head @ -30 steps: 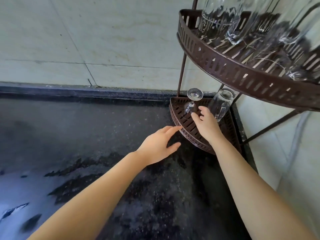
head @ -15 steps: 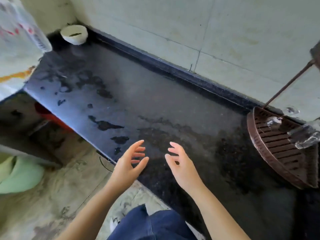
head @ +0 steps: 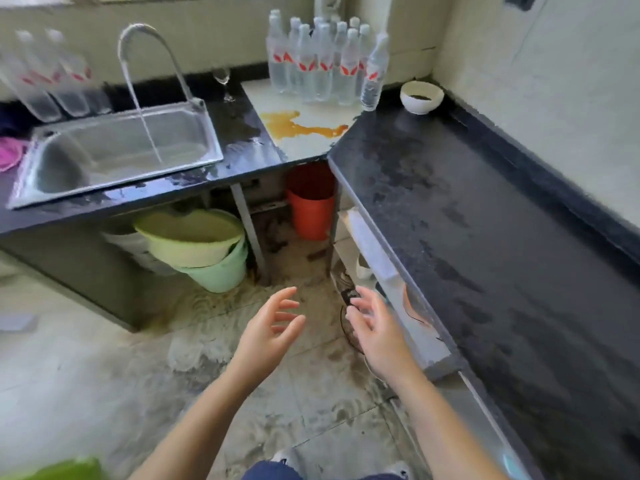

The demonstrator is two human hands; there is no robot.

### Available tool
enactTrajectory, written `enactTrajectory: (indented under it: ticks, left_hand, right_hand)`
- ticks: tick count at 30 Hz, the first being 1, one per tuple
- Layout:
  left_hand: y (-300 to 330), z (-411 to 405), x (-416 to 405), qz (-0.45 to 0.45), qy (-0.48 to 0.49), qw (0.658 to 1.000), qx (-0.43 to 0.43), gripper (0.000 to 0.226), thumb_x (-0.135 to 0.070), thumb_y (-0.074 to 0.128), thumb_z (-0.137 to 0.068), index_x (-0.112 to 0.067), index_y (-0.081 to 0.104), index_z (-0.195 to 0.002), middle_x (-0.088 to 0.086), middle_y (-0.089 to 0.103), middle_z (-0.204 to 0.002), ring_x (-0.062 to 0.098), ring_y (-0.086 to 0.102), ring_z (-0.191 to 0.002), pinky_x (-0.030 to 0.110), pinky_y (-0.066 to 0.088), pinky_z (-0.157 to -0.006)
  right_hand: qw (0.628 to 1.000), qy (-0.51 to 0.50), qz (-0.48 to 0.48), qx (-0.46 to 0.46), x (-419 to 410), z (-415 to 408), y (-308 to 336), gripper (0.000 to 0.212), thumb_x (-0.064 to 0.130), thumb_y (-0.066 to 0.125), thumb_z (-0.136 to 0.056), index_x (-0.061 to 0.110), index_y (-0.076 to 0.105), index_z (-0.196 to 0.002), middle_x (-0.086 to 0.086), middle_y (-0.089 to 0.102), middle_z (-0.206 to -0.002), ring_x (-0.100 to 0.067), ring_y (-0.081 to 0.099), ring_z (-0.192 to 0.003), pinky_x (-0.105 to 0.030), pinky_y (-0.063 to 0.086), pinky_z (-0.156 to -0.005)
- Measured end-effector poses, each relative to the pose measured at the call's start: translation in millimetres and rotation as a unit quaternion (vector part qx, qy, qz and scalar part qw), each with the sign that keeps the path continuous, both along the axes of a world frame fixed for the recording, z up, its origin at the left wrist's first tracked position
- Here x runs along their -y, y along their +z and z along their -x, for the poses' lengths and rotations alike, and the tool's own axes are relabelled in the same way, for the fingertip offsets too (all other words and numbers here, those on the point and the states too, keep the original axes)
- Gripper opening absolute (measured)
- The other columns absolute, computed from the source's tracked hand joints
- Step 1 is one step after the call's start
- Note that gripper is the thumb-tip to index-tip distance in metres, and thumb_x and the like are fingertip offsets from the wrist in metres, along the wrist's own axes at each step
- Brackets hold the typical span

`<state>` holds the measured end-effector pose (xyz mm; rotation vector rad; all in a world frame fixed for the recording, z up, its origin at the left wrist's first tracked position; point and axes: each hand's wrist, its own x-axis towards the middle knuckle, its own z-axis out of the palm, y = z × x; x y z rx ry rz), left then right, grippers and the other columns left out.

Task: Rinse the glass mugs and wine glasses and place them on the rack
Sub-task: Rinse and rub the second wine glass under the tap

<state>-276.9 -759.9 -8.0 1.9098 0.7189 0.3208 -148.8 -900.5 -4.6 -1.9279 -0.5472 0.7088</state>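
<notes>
Both hands are empty, the left hand (head: 268, 327) and right hand (head: 375, 332) held out over the floor with fingers loosely spread, free, I judge, to take up the next piece. Water runs from the tap (head: 152, 53) into the steel sink (head: 114, 150), ready for rinsing. One wine glass (head: 222, 83) stands upright on the dark worktop (head: 239, 133) just behind the sink's right corner, well apart from both hands, ahead and to the left. No rack is in view.

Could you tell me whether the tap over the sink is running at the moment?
On: a stream of water arcs from the tap into the steel sink.
</notes>
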Motion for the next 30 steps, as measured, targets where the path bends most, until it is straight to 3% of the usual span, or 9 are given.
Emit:
enactTrajectory:
  ticks: [3,6,13,19,25,30]
  left_hand:
    - [-2,29,-54,0.005,0.061,0.998,0.005,0.042,-0.023,0.060,-0.091,-0.031,0.045,-0.130,-0.013,0.059,-0.110,-0.002,0.058,-0.099,0.006,0.046,-0.078]
    - [-5,47,-101,-0.001,0.111,0.994,0.012,0.042,-0.022,0.060,-0.091,-0.030,0.045,-0.129,-0.012,0.059,-0.109,0.000,0.058,-0.100,0.010,0.048,-0.081]
    - [-11,45,-212,-0.019,0.184,0.982,0.021,0.039,-0.021,0.060,-0.091,-0.033,0.045,-0.125,-0.008,0.061,-0.108,0.000,0.060,-0.097,0.005,0.045,-0.076]
    - [-2,6,-314,-0.022,0.213,0.977,0.015,0.039,-0.026,0.061,-0.091,-0.034,0.046,-0.125,-0.010,0.061,-0.108,0.003,0.061,-0.098,0.014,0.049,-0.082]
    - [7,-36,-408,0.005,0.220,0.975,0.015,0.037,-0.021,0.060,-0.091,-0.030,0.051,-0.126,-0.008,0.062,-0.106,0.005,0.062,-0.093,0.006,0.045,-0.074]
    - [-3,-72,-497,0.029,0.177,0.984,0.011,0.034,-0.018,0.060,-0.092,-0.030,0.051,-0.122,-0.004,0.063,-0.104,-0.001,0.062,-0.083,0.010,0.049,-0.071]
  right_hand:
    - [0.999,0.050,-0.002,0.009,-66,13,1,0.041,0.032,0.049,-0.095,0.029,0.040,-0.136,0.006,0.053,-0.126,-0.009,0.059,-0.106,-0.039,0.049,-0.096]
    - [0.995,0.095,-0.001,0.017,-127,17,2,0.042,0.032,0.050,-0.095,0.028,0.041,-0.136,0.005,0.054,-0.125,-0.012,0.059,-0.106,-0.039,0.049,-0.096]
    - [0.985,0.168,-0.019,0.019,-261,-1,-4,0.039,0.029,0.049,-0.095,0.027,0.042,-0.134,0.003,0.055,-0.124,-0.013,0.060,-0.103,-0.037,0.051,-0.092]
    - [0.971,0.237,0.000,0.027,-378,-53,3,0.036,0.032,0.047,-0.096,0.025,0.046,-0.131,0.008,0.058,-0.113,-0.011,0.062,-0.099,-0.038,0.050,-0.094]
    - [0.965,0.262,0.012,0.023,-477,-99,10,0.033,0.035,0.044,-0.098,0.028,0.045,-0.130,0.005,0.057,-0.122,-0.012,0.059,-0.106,-0.034,0.050,-0.096]
    - [0.971,0.237,0.028,0.021,-549,-135,4,0.035,0.036,0.042,-0.098,0.030,0.043,-0.133,0.007,0.055,-0.124,-0.010,0.058,-0.109,-0.029,0.049,-0.096]
